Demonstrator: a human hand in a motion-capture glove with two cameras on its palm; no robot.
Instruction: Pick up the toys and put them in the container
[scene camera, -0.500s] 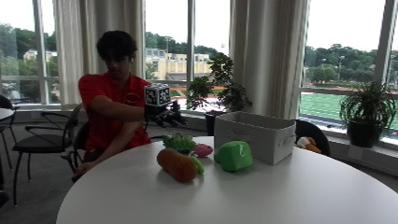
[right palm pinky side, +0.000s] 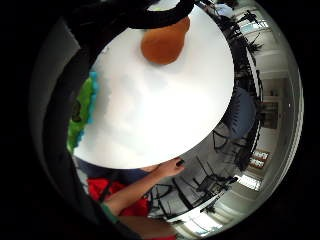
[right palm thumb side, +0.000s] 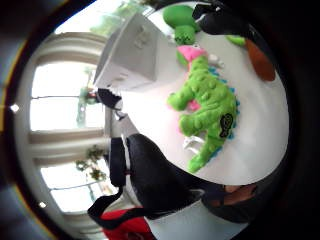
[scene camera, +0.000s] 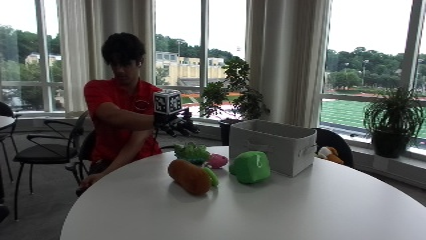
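The person's gloved right hand (scene camera: 178, 125) hovers above the table's (scene camera: 279, 210) near edge with fingers loosely spread and holding nothing, likely poised to reach down. Below it lie the orange toy (scene camera: 190, 176), the green dinosaur (right palm thumb side: 207, 107) and a green plush (scene camera: 251, 167), all on the tabletop. The white container (scene camera: 273, 145) stands just right of them, open-topped for dropping toys in.
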